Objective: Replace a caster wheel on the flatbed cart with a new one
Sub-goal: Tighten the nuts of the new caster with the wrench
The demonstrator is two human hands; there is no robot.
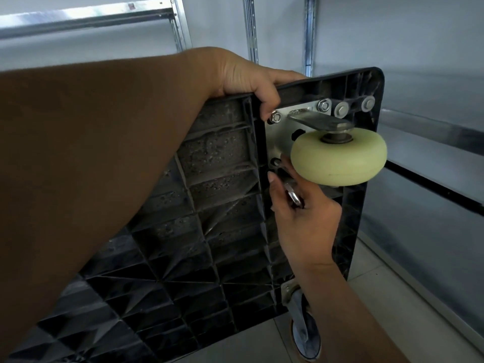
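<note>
Head view is showing the flatbed cart standing on edge, its ribbed underside facing us, so it is risking a tip if the left hand, fingers curling over the top rim, is loosening. The cream caster wheel is sitting near the upper corner on its mounting plate. The right hand is pinching a small wrench under the wheel; slipping off a bolt could be rounding it.

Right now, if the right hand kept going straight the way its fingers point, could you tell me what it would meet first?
Probably the caster's metal mounting plate near its lower bolt hole; the right hand, holding a wrench, points up there, just beside the cream wheel. Depth is unclear.
</note>
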